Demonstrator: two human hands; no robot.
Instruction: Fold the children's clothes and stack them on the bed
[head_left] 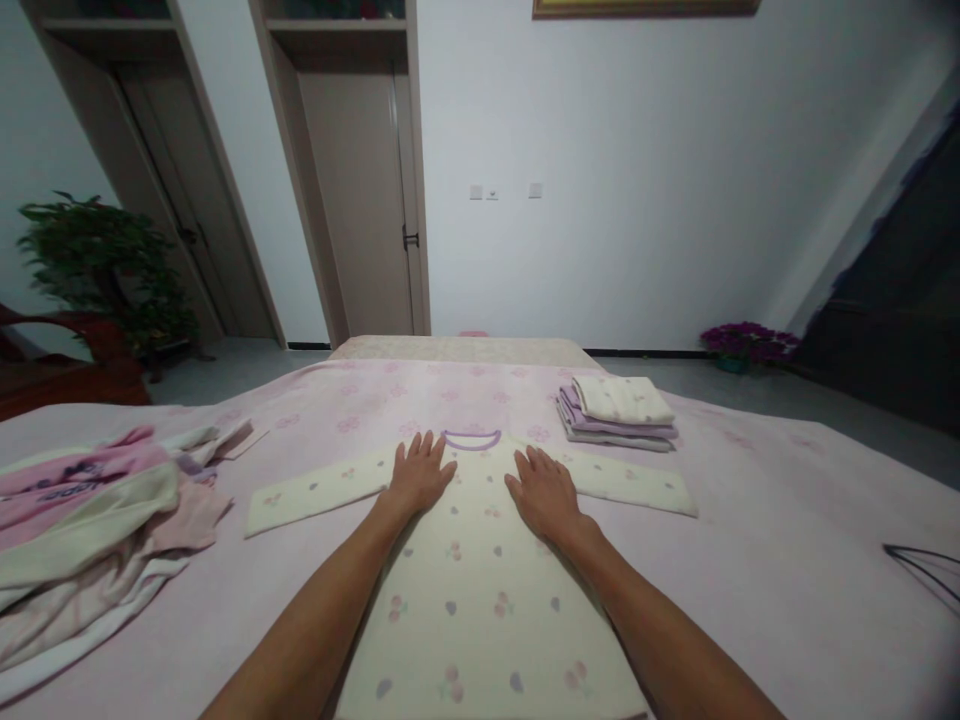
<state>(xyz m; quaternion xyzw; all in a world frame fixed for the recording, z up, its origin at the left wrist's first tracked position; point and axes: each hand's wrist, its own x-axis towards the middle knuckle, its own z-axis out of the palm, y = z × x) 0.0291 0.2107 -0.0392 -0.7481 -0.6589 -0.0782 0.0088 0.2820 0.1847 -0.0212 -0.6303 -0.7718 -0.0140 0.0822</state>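
Note:
A cream long-sleeved top (480, 580) lies spread flat, its purple-edged neckline pointing away from me and both sleeves stretched out sideways. Small cherries and grey hearts are printed on it. My left hand (421, 473) rests flat on the left shoulder, fingers extended. On the opposite shoulder, my right hand (546, 490) lies palm down with its fingers stretched out. Neither hand grips the fabric. Beyond the right sleeve sits a neat stack of folded clothes (619, 415), cream on top with purple and grey below.
A loose heap of pink, cream and white clothes (97, 520) lies at the left on the pink floral cloth (780, 570). A thin black looped object (922, 560) is at the right edge. Farther off stand a plant (105, 260), a wooden chair (90, 350) and purple flowers (750, 342).

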